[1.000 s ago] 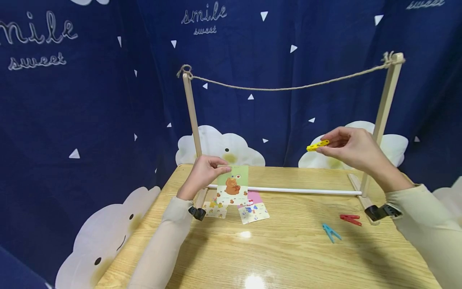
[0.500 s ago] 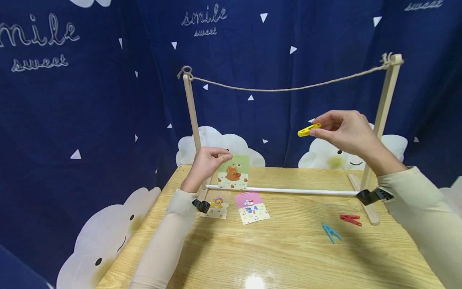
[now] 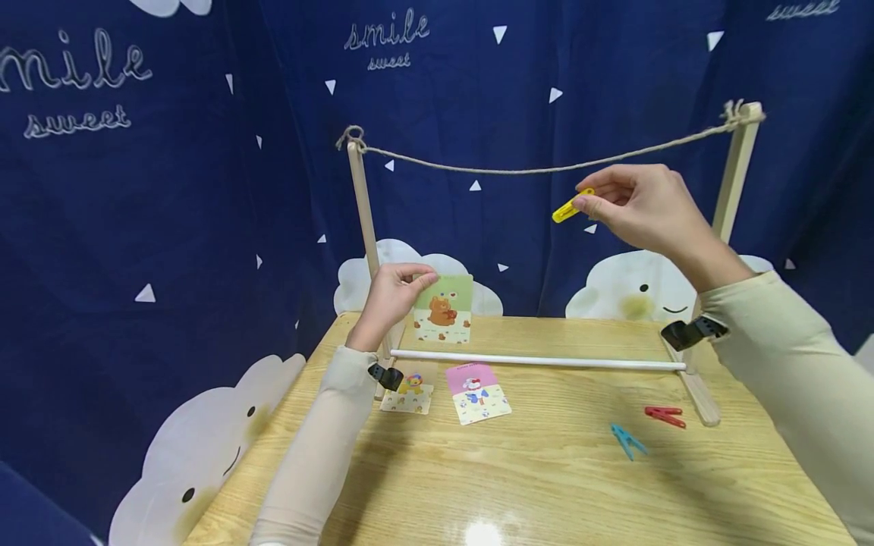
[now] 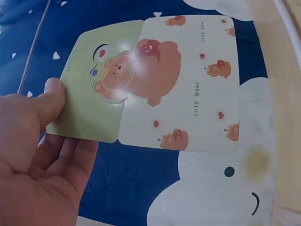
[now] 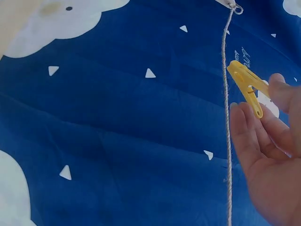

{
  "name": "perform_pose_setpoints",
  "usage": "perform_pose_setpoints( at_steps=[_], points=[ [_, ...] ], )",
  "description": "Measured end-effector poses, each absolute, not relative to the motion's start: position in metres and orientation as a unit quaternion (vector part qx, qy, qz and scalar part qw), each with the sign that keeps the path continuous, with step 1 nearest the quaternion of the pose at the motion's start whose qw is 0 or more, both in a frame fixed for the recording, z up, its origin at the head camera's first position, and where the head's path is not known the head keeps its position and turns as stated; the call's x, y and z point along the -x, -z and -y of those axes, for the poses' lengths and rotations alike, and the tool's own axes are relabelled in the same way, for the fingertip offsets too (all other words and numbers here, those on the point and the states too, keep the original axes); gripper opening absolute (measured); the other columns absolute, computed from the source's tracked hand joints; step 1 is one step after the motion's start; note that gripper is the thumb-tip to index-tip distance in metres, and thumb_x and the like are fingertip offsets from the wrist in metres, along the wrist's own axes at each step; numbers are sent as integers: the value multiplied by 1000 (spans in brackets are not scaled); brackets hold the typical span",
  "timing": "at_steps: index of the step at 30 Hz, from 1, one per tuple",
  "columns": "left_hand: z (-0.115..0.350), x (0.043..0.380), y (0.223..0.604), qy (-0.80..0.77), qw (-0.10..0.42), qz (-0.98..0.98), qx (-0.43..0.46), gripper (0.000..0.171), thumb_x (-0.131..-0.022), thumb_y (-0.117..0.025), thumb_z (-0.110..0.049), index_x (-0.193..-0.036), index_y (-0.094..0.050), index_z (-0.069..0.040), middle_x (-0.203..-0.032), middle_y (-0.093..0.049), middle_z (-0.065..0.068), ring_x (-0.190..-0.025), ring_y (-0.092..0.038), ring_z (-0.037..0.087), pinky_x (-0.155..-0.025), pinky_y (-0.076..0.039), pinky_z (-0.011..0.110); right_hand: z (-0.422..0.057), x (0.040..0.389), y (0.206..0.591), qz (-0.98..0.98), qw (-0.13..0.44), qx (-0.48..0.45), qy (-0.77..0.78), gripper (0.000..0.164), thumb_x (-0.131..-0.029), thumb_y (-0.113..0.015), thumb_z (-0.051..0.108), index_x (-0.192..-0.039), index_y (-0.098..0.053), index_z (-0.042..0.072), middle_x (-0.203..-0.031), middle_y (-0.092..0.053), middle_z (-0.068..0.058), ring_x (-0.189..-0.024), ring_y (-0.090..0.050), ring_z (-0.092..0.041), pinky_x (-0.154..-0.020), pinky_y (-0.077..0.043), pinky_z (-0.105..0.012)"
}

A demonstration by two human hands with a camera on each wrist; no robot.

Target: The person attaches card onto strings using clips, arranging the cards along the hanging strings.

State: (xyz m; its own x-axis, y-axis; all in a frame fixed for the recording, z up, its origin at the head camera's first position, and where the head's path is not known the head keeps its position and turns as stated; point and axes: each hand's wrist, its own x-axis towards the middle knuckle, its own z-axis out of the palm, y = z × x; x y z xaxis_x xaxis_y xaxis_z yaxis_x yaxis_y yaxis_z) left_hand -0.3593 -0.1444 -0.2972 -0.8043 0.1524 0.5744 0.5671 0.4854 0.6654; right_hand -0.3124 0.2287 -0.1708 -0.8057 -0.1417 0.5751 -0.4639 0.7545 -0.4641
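My left hand (image 3: 396, 299) pinches the top left corner of a green and cream bear card (image 3: 444, 309), holding it upright above the table beside the left post. The left wrist view shows the bear card (image 4: 155, 89) large, the thumb on its front and the fingers behind. On the right, my right hand (image 3: 645, 205) pinches a yellow clothespin (image 3: 572, 206) by its handles, just under the twine (image 3: 519, 171). In the right wrist view the clothespin (image 5: 244, 87) has its nose end close to the twine (image 5: 226, 108).
Two wooden posts (image 3: 365, 212) carry the twine, and a white rod (image 3: 539, 360) joins their bases. A lion card (image 3: 408, 394) and a pink card (image 3: 478, 393) lie on the table (image 3: 546, 470). Blue (image 3: 628, 440) and red (image 3: 665, 415) clothespins lie at the right.
Both hands have risen. The bear card has come up off the area over the cards on the table, and the yellow clothespin has moved up and left toward the twine.
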Motion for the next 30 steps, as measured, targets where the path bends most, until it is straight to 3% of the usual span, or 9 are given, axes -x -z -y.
perform_pose_setpoints(
  at_steps=[5, 9, 15, 24, 30],
  points=[
    [142, 363, 291, 460, 240, 828, 213, 14, -94, -78, -24, -99, -83, -12, -73, -63, 1, -68, -46, 16, -58, -35, 28, -220, 318, 154, 897, 269, -173, -306, 43, -97, -70, 50, -125, -74, 17, -108, -74, -5, -88, -64, -15, -67, -47, -18],
    [140, 368, 286, 464, 248, 825, 208, 14, -94, -79, -26, -98, -83, -13, -68, -55, 1, -66, -43, 16, -56, -33, 28, -213, 325, 143, 892, 272, -175, -316, 46, -96, -70, 50, -128, -73, 17, -110, -74, -4, -90, -65, -15, -71, -48, -17],
    [140, 372, 277, 464, 247, 825, 207, 16, -94, -79, -28, -98, -82, -13, -78, -66, 1, -66, -46, 16, -54, -35, 27, -201, 334, 131, 885, 275, -178, -332, 47, -94, -74, 48, -130, -72, 17, -109, -74, -4, -91, -65, -14, -73, -49, -17],
    [141, 377, 264, 459, 269, 822, 204, 14, -90, -82, -30, -94, -83, -17, -71, -62, 0, -57, -41, 14, -49, -30, 26, -188, 348, 120, 872, 269, -171, -371, 55, -88, -83, 43, -130, -70, 11, -112, -73, -3, -94, -67, -9, -77, -51, -13],
    [140, 381, 257, 461, 274, 820, 202, 15, -89, -84, -30, -92, -83, -16, -81, -71, -1, -63, -47, 15, -53, -35, 28, -179, 356, 115, 863, 254, -166, -405, 53, -87, -84, 40, -129, -71, 10, -111, -74, -1, -96, -69, -9, -80, -53, -14]
  ],
)
